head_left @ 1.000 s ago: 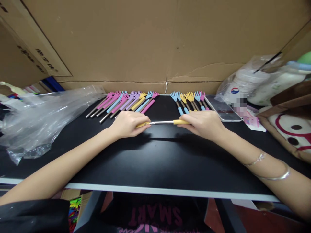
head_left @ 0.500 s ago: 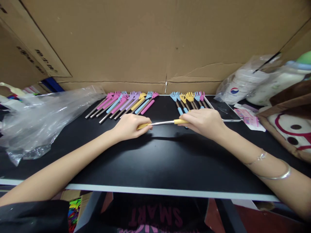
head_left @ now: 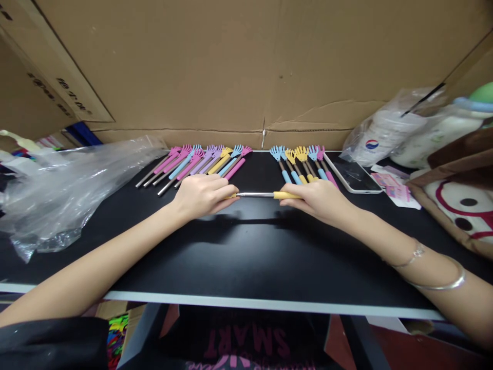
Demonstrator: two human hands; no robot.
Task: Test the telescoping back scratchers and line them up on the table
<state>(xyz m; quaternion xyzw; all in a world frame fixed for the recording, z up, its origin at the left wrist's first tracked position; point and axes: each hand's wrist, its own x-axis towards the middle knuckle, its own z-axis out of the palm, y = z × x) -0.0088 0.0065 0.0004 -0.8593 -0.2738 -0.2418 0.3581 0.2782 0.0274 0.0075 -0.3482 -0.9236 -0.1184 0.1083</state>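
Observation:
A back scratcher (head_left: 257, 195) with a metal rod is held level above the black table between my two hands. My left hand (head_left: 206, 195) is closed round its yellow left end, which is mostly hidden by the fingers. On the right, my right hand (head_left: 318, 198) grips the yellow handle. Behind my left hand lies a row of back scratchers (head_left: 185, 163) with pink, purple, blue and yellow claw heads, several with bare rod ends. A second group of back scratchers (head_left: 302, 163), with coloured handles, lies behind my right hand.
A clear plastic bag (head_left: 77, 185) covers the table's left side. To the right are a phone (head_left: 354, 174), a bagged cup (head_left: 385, 136), pink cards (head_left: 396, 190) and a brown plush bag (head_left: 462, 190). A cardboard wall (head_left: 239, 67) stands behind. The black table's pale front edge (head_left: 262, 304) is near me.
My left hand has shifted slightly left and covers more of the yellow end. My right hand has lowered and moved slightly, uncovering the phone and the handles behind it. The rod is more level.

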